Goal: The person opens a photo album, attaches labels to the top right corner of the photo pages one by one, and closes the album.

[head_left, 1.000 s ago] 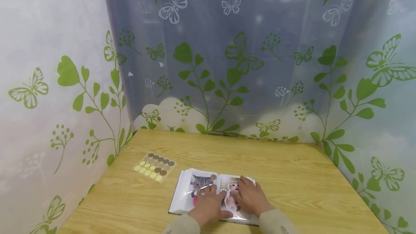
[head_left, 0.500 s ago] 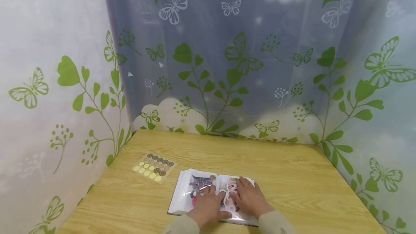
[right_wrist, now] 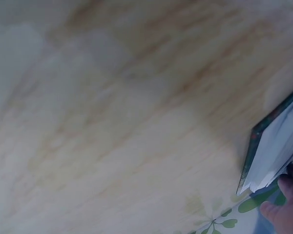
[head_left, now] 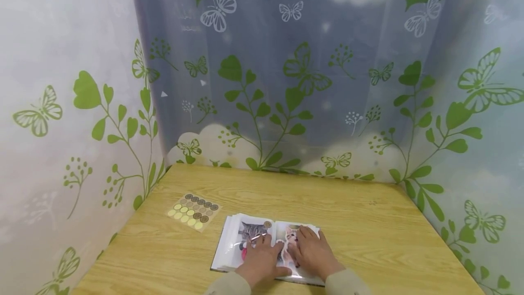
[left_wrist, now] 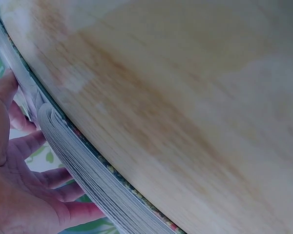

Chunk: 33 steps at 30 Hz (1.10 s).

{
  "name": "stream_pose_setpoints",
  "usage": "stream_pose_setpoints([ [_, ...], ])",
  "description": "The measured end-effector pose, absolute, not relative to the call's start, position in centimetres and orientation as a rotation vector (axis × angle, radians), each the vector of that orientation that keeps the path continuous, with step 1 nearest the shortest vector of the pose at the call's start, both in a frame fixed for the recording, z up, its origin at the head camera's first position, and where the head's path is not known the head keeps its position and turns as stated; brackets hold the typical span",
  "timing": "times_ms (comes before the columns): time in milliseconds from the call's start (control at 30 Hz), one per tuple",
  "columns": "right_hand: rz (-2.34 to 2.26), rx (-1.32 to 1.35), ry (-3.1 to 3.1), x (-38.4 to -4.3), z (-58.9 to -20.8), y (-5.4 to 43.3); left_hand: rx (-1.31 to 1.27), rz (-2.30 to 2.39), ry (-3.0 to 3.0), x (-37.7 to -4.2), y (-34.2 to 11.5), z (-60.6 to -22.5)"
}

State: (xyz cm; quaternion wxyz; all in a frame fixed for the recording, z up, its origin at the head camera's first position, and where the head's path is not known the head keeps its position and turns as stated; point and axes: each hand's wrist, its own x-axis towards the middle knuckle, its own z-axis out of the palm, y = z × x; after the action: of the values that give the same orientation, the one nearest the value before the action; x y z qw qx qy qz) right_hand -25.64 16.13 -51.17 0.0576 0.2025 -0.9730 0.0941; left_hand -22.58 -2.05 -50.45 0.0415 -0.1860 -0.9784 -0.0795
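An open photo album (head_left: 229,251) lies on the table, with a grey tabby cat picture (head_left: 253,230) on its left page and a light kitten picture (head_left: 291,236) on its right. My left hand (head_left: 261,258) rests on the left page and the middle fold, its fingers spread and straight. The right hand (head_left: 314,251) lies flat over the right page, covering part of the kitten. A small round brown sticker (head_left: 267,224) sits at the tabby picture's upper right corner. From the left wrist view, the album's thick stack of pages (left_wrist: 83,165) shows beside the spread fingers.
A sheet of round stickers (head_left: 194,211), in dark brown, tan and yellow rows, lies left of the album. The wooden table (head_left: 368,222) is bounded by curtains (head_left: 262,104) printed with leaves and butterflies at the back and both sides.
The right hand has shifted very slightly down on the right page. My left hand stays in place on the album, and the sticker sheet has not moved.
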Motion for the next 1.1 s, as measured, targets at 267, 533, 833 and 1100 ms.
stream_pose_setpoints([
  [267,0.211,0.619,-2.866,-25.5,-51.4,16.4,-0.568,-0.261,-2.986,-22.5,-2.2,-50.4],
  [533,0.251,0.555,-2.886,-25.3,-51.9,16.8,-0.58,-0.28,-3.001,-22.3,-2.2,-50.4],
  [833,0.283,0.504,-2.904,-25.3,-52.2,17.1,-0.584,-0.272,-3.014,-22.3,-2.2,-50.7],
  [1100,0.3,0.499,-2.953,-25.3,-51.7,17.0,-0.581,-0.289,-3.014,-22.6,-2.1,-50.4],
])
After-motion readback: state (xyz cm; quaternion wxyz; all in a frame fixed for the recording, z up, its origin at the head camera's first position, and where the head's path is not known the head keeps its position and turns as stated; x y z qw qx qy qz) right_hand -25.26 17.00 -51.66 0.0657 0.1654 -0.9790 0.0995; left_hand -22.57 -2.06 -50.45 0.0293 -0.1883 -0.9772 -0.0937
